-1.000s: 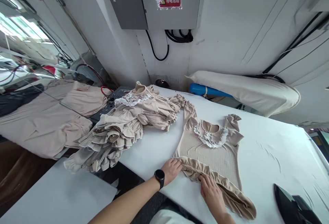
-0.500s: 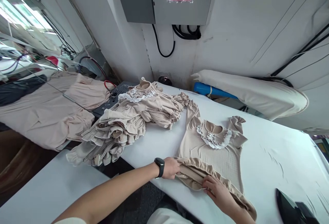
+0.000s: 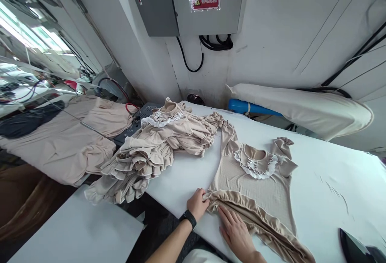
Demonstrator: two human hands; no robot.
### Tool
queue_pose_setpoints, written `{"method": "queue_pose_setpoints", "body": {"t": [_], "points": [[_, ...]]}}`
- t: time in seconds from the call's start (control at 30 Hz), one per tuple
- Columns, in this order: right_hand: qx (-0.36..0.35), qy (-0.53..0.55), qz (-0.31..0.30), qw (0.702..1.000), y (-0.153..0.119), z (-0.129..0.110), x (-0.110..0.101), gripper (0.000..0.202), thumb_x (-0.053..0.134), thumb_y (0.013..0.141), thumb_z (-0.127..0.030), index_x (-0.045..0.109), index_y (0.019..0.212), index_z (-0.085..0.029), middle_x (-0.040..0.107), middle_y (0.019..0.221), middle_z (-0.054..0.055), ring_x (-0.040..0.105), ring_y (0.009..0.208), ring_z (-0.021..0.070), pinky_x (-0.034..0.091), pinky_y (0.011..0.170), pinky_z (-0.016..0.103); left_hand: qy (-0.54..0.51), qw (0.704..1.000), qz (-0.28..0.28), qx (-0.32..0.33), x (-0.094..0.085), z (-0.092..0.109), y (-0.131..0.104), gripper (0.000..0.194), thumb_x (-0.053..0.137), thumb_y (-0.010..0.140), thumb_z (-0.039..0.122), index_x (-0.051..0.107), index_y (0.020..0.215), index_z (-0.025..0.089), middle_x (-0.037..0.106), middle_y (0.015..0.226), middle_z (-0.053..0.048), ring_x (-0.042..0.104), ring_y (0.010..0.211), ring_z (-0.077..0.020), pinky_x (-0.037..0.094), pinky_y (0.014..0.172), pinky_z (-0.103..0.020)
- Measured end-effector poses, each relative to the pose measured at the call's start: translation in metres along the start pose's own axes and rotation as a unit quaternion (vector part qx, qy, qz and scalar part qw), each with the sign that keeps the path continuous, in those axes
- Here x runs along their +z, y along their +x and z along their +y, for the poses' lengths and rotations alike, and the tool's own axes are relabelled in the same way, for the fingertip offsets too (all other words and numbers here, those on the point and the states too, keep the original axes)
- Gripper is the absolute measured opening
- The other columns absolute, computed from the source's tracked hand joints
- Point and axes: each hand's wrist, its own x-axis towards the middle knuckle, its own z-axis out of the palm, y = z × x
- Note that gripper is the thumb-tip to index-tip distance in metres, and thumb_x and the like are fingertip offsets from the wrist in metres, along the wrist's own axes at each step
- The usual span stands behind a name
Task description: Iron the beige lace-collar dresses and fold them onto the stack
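A beige dress (image 3: 256,194) with a white lace collar lies flat on the white-covered table, neck away from me and ruffled hem near me. At the hem's left corner, my left hand (image 3: 197,205), with a black band on its wrist, is closed on the fabric. My right hand (image 3: 237,231) rests with fingers stretched out on the near side of the ruffle, just right of the left hand. The hem is folded up along its length, showing its inner side.
A heap of similar beige dresses (image 3: 163,134) lies left of the spread one. Pale pink fabric (image 3: 69,134) is piled farther left. A dark iron (image 3: 356,245) sits at the right front. A padded ironing arm (image 3: 304,106) runs along the wall, below an electrical box (image 3: 208,17).
My right hand has moved left along the hem and flattened. My left hand has shifted slightly, still gripping the corner. The camera view has tilted a little.
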Motion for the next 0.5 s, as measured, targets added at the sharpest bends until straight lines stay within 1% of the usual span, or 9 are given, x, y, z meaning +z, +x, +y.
{"method": "queue_pose_setpoints", "body": {"t": [0.07,0.13,0.2,0.27,0.33,0.4,0.43,0.47,0.5], "points": [[0.000,0.004,-0.011,1.000,0.009,0.001,0.000,0.074,0.056,0.099,-0.033,0.023,0.165,-0.035,0.047,0.164,-0.001,0.056,0.139,0.0290,0.046,0.117,0.045,0.015,0.999,0.021,-0.028,0.007,0.003,0.004,0.007,0.064,0.089,0.024,0.061,0.095,0.023,0.073,0.100,-0.002,0.069,0.096,-0.0211,0.041,0.076,-0.027],[-0.002,0.017,-0.027,0.999,0.015,0.000,-0.005,0.074,0.057,0.099,-0.037,0.024,0.165,-0.036,0.047,0.164,-0.001,0.056,0.137,0.0299,0.046,0.118,0.046,0.037,0.998,0.027,-0.052,0.006,0.003,0.008,0.004,0.060,0.092,0.024,0.059,0.095,0.025,0.072,0.090,0.000,0.069,0.088,-0.0199,0.038,0.071,-0.026],[0.003,0.037,-0.036,0.999,0.017,-0.003,-0.013,0.075,0.058,0.099,-0.040,0.024,0.165,-0.036,0.044,0.166,-0.001,0.055,0.138,0.0297,0.045,0.118,0.046,0.055,0.997,0.014,-0.049,-0.002,0.001,0.009,0.008,0.056,0.094,0.023,0.060,0.100,0.026,0.072,0.086,0.001,0.069,0.084,-0.0196,0.037,0.070,-0.026],[0.017,0.053,-0.027,0.998,0.007,-0.003,-0.020,0.074,0.058,0.100,-0.039,0.024,0.165,-0.035,0.042,0.167,0.000,0.053,0.141,0.0282,0.045,0.120,0.045,0.042,0.999,0.000,-0.028,-0.015,-0.001,0.007,0.013,0.056,0.094,0.023,0.061,0.106,0.027,0.072,0.087,0.001,0.070,0.083,-0.0197,0.040,0.071,-0.026],[0.035,0.061,0.004,0.998,-0.019,0.005,-0.026,0.065,0.055,0.101,-0.036,0.032,0.163,-0.036,0.043,0.166,-0.001,0.051,0.143,0.0263,0.045,0.120,0.044,0.036,0.999,0.028,0.012,-0.027,-0.001,0.003,0.023,0.061,0.091,0.028,0.063,0.114,0.027,0.073,0.095,-0.001,0.069,0.089,-0.0223,0.046,0.077,-0.029],[0.099,0.066,0.067,0.991,-0.063,0.022,-0.030,0.050,0.050,0.103,-0.035,0.048,0.153,-0.038,0.051,0.161,0.000,0.053,0.142,0.0263,0.046,0.118,0.045,0.069,0.992,0.075,0.081,-0.030,0.002,0.000,0.030,0.062,0.090,0.030,0.065,0.120,0.027,0.073,0.107,-0.006,0.067,0.101,-0.0272,0.049,0.090,-0.037],[0.163,0.069,0.113,0.978,-0.091,0.033,-0.032,0.043,0.048,0.103,-0.038,0.057,0.145,-0.036,0.057,0.156,0.003,0.056,0.140,0.0274,0.047,0.117,0.047,0.089,0.984,0.072,0.133,-0.027,0.004,-0.003,0.030,0.060,0.091,0.029,0.066,0.121,0.027,0.072,0.112,-0.008,0.065,0.107,-0.0290,0.049,0.096,-0.041],[0.255,0.069,0.167,0.950,-0.120,0.044,-0.034,0.040,0.047,0.103,-0.044,0.064,0.137,-0.032,0.064,0.148,0.007,0.060,0.134,0.0292,0.050,0.113,0.048,0.106,0.974,0.045,0.194,-0.020,0.008,-0.006,0.030,0.058,0.092,0.026,0.068,0.120,0.029,0.072,0.116,-0.008,0.064,0.112,-0.0298,0.047,0.102,-0.043],[0.367,0.069,0.216,0.902,-0.148,0.054,-0.036,0.043,0.046,0.102,-0.052,0.066,0.131,-0.027,0.069,0.138,0.011,0.066,0.125,0.0311,0.054,0.106,0.049,0.118,0.960,-0.004,0.255,-0.009,0.015,-0.010,0.031,0.055,0.092,0.021,0.069,0.118,0.030,0.072,0.119,-0.007,0.063,0.115,-0.0296,0.046,0.106,-0.045]]}}
